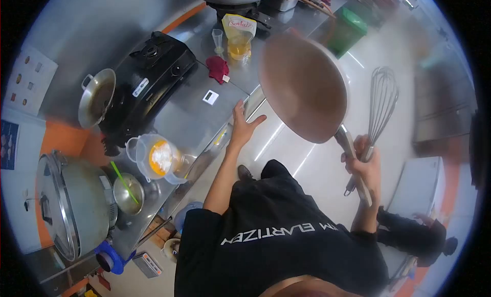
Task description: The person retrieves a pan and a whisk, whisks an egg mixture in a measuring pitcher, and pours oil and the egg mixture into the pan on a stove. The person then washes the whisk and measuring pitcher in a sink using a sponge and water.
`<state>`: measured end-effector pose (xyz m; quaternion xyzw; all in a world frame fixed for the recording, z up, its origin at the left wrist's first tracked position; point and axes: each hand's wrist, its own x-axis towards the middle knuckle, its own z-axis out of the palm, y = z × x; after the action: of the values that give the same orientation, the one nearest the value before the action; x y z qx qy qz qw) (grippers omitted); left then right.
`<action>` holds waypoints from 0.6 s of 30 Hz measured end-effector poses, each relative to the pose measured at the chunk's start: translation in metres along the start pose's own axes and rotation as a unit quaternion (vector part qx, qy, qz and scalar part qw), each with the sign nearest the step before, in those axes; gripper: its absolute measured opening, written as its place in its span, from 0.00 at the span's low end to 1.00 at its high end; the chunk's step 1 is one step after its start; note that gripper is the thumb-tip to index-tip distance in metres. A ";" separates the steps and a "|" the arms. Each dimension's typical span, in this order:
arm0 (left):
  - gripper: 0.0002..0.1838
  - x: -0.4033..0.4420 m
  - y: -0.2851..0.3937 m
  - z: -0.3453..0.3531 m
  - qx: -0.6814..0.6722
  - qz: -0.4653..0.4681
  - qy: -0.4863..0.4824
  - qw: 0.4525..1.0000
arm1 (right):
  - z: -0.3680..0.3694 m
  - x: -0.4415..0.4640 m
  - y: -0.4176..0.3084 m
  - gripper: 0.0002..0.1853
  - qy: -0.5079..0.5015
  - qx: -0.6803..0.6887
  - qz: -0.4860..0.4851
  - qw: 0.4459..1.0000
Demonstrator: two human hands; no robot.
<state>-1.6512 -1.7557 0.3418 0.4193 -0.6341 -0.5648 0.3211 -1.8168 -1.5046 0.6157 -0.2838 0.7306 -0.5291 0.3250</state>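
1. Clearly, one large, deep, brown-lined pan [306, 87] is held up in the air, tilted, beside the front edge of the steel counter [197, 105]; its inside looks smooth and matte.
2. The right hand [365, 161], raised with bent fingers, has its grip closed around two things: the pan's long, pale handle and one wire balloon whisk [383, 105], loops upward.
3. The left hand [244, 127] reaches forward near the pan's short handle, its grip open, thumb and fingers spread.
4. Near the counter's front edge stand one clear plastic jug [174, 160] with orange contents and white powder, and one round metal bowl [128, 200] with one thin green utensil [121, 179].
5. Farther back sit one black stove [153, 77], one crumpled maroon cloth [217, 68] and one small white device [210, 97].
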 end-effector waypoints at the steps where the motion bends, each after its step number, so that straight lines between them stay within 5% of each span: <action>1: 0.45 0.013 -0.007 -0.001 -0.017 0.021 0.008 1.000 | 0.005 0.013 -0.007 0.14 0.000 0.003 -0.003 1.000; 6: 0.40 0.116 -0.057 -0.027 -0.066 0.054 0.124 0.989 | 0.010 0.082 -0.015 0.14 -0.015 0.026 -0.027 0.999; 11: 0.42 0.242 -0.047 -0.057 0.325 0.142 0.166 0.920 | 0.009 0.137 -0.017 0.15 -0.046 0.038 0.056 0.997; 14: 0.40 0.280 -0.060 -0.045 0.439 0.092 0.105 0.888 | -0.009 0.156 -0.013 0.15 -0.067 0.051 0.116 0.990; 18: 0.35 0.310 -0.065 -0.062 0.338 0.000 0.003 0.941 | -0.019 0.209 0.020 0.16 -0.142 0.089 0.202 0.965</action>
<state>-1.7226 -2.0610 0.2670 0.5047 -0.7867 -0.3163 0.1620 -1.9637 -1.6462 0.5644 -0.1729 0.6689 -0.4695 0.5497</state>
